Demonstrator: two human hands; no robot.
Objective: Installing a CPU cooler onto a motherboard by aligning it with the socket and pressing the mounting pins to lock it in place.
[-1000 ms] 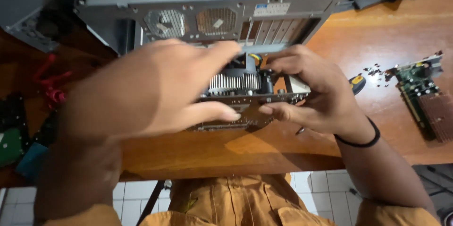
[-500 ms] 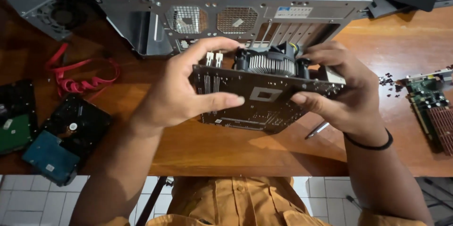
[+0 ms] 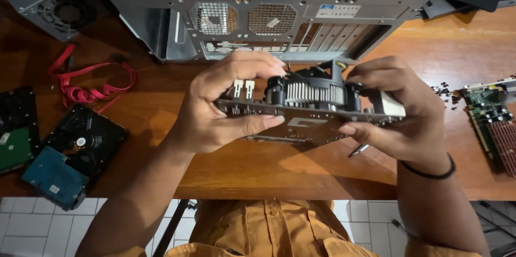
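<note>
The fingers point(image 3: 252, 124) of the left hand point(image 3: 226, 106) are closed on the left end of the circuit board point(image 3: 309, 122); the right hand point(image 3: 400, 109) is closed on the right end. The board is held above the surface point(image 3: 269, 165), just before the computer case point(image 3: 269, 15). Its long axis runs left to right, between both hands, equally near each. A cooling fan point(image 3: 312, 90) sits on its top side. The board's underside and right edge are hidden by fingers. Hard drives point(image 3: 70, 155) and red cables point(image 3: 86, 80) lie to the left, and a green card point(image 3: 492, 122) lies to the right.
</note>
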